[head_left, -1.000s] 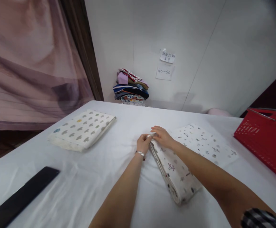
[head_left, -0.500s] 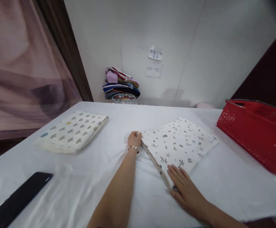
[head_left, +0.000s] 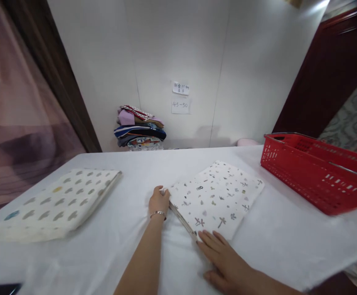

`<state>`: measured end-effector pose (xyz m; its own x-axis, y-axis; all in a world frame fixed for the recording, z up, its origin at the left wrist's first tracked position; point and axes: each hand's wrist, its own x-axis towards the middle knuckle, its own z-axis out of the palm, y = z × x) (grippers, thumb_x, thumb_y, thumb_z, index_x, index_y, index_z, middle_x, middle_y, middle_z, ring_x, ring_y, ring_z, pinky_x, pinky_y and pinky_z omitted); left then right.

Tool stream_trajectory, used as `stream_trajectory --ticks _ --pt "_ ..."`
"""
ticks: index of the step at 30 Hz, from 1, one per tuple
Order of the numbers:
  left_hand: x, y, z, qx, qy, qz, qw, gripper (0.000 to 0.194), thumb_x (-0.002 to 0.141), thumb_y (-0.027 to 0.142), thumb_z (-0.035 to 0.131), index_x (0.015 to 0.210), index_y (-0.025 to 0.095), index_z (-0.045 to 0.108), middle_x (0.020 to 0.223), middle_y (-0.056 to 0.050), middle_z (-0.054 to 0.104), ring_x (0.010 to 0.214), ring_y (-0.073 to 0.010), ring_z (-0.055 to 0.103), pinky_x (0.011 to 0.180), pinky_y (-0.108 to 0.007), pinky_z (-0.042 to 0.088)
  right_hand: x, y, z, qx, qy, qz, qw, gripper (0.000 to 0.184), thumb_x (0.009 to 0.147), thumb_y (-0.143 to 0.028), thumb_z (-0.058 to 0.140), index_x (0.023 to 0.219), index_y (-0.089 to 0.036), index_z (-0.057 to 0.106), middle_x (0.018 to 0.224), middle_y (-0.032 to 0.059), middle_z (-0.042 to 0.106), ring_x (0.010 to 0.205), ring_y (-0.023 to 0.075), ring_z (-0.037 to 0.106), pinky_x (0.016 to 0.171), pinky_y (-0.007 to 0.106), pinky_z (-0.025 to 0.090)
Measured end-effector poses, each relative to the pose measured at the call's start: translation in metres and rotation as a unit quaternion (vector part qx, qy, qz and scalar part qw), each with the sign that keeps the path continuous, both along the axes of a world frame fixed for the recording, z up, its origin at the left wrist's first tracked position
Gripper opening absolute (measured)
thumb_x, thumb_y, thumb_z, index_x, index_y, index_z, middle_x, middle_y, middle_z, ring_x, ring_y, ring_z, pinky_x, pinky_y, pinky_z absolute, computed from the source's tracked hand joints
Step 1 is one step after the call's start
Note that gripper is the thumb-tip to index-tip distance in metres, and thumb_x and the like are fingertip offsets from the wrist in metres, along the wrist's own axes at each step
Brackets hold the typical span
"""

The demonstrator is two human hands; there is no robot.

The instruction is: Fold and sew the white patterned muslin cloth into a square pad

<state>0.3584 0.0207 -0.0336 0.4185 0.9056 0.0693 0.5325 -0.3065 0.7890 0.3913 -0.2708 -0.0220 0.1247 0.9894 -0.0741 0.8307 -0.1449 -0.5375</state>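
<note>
A white cloth [head_left: 217, 198] printed with small plants and marks lies folded flat in layers on the white-covered table. At its left corner, my left hand [head_left: 159, 203], with a bracelet at the wrist, pinches the layers between thumb and fingers. My right hand [head_left: 224, 260] rests on the near corner, fingers stretched out and the thumb apart. Layered edges show along the side between my two hands. Over to the left lies another folded cloth [head_left: 70, 198], cream with grey cloud-like shapes, which neither hand touches.
A red plastic basket [head_left: 307, 176] with metal handles stands on the right of the table [head_left: 135, 254]. Beyond the far edge, a stack of folded fabrics [head_left: 139, 129] is by the wall. Part of a dark flat object [head_left: 4, 289] shows at the lower left.
My right hand has moved from the left corner to the near corner. The upper part of the cloth now lies folded over flat. The camera view has turned rightward.
</note>
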Motion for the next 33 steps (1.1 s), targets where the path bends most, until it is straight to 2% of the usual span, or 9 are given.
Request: stream_trajectory --ticks 4,8,13,21,25,27,29,31,33 --pt "0.000 0.001 0.002 0.014 0.031 -0.004 0.999 0.039 0.080 0.039 0.045 0.113 0.021 0.051 0.087 -0.007 0.066 0.082 -0.0257 0.061 0.067 -0.032 0.041 0.009 0.002 0.010 0.014 -0.013 -0.022 1.000 0.068 0.087 -0.050 0.043 0.145 -0.029 0.013 0.150 0.0050 0.011 0.138 0.0264 0.008 0.111 0.055 0.007" --pt "0.000 0.003 0.006 0.026 0.044 0.006 0.999 0.040 0.080 0.041 0.044 0.114 0.022 0.050 0.087 -0.007 0.067 0.080 -0.0249 0.061 0.065 -0.031 0.042 0.012 0.005 -0.011 0.003 -0.032 0.008 0.999 0.080 0.082 -0.060 0.045 0.145 -0.023 0.012 0.148 0.0105 0.010 0.137 0.0317 0.008 0.109 0.058 0.007" --pt "-0.003 0.008 0.008 0.037 0.084 0.024 0.995 0.043 0.081 0.045 0.043 0.116 0.022 0.050 0.094 -0.008 0.067 0.084 -0.0250 0.062 0.068 -0.033 0.045 0.005 0.011 -0.030 0.051 -0.073 0.020 0.996 0.084 0.083 -0.063 0.039 0.146 -0.018 0.006 0.148 0.0120 0.006 0.137 0.0296 0.005 0.111 0.054 0.004" --pt "-0.003 0.015 0.005 0.043 0.183 -0.009 0.982 0.047 0.084 0.045 0.037 0.118 0.018 0.052 0.113 -0.013 0.063 0.101 -0.0288 0.059 0.084 -0.039 0.046 -0.007 0.011 0.012 0.039 -0.040 0.008 0.998 0.082 0.085 -0.064 0.034 0.146 -0.013 0.012 0.149 0.0146 0.008 0.138 0.0273 0.004 0.112 0.048 0.003" --pt "-0.002 0.017 0.019 0.041 0.210 -0.021 0.977 0.053 0.084 0.043 0.041 0.126 0.011 0.047 0.122 -0.017 0.057 0.110 -0.0297 0.054 0.090 -0.040 0.044 -0.005 0.008 0.028 0.025 0.006 0.005 1.000 0.080 0.085 -0.063 0.037 0.144 -0.014 0.018 0.150 0.0150 0.012 0.138 0.0263 0.007 0.112 0.046 0.003" --pt "0.000 0.007 0.030 0.070 0.214 -0.009 0.974 0.058 0.082 0.045 0.043 0.129 0.009 0.044 0.130 -0.019 0.050 0.116 -0.0322 0.049 0.092 -0.044 0.043 0.002 0.011 0.032 0.030 0.017 0.004 0.999 0.073 0.085 -0.060 0.040 0.142 -0.016 0.025 0.148 0.0138 0.022 0.137 0.0255 0.015 0.111 0.045 0.008" --pt "0.006 -0.014 0.037 0.158 0.186 -0.031 0.969 0.056 0.083 0.044 0.042 0.128 0.010 0.045 0.135 -0.018 0.045 0.122 -0.0310 0.043 0.098 -0.045 0.039 0.013 0.016 0.034 0.047 0.002 -0.017 0.999 0.062 0.088 -0.050 0.041 0.140 -0.017 0.030 0.146 0.0121 0.029 0.135 0.0242 0.022 0.110 0.043 0.013" --pt "0.012 -0.046 0.034 0.259 0.148 -0.116 0.947 0.049 0.086 0.038 0.038 0.125 0.010 0.048 0.135 -0.015 0.045 0.127 -0.0248 0.038 0.105 -0.038 0.032 0.030 0.021 0.035 0.064 -0.033 -0.060 0.996 0.052 0.090 -0.036 0.039 0.137 -0.016 0.033 0.144 0.0114 0.033 0.133 0.0232 0.024 0.109 0.043 0.014" --pt "0.017 -0.081 0.023 0.296 0.156 -0.201 0.921 0.049 0.088 0.038 0.034 0.126 0.011 0.049 0.140 -0.014 0.040 0.131 -0.0223 0.033 0.108 -0.035 0.027 0.051 0.025 0.034 0.076 -0.071 -0.106 0.989 0.047 0.090 -0.029 0.036 0.135 -0.016 0.037 0.143 0.0108 0.035 0.133 0.0222 0.024 0.109 0.042 0.012"
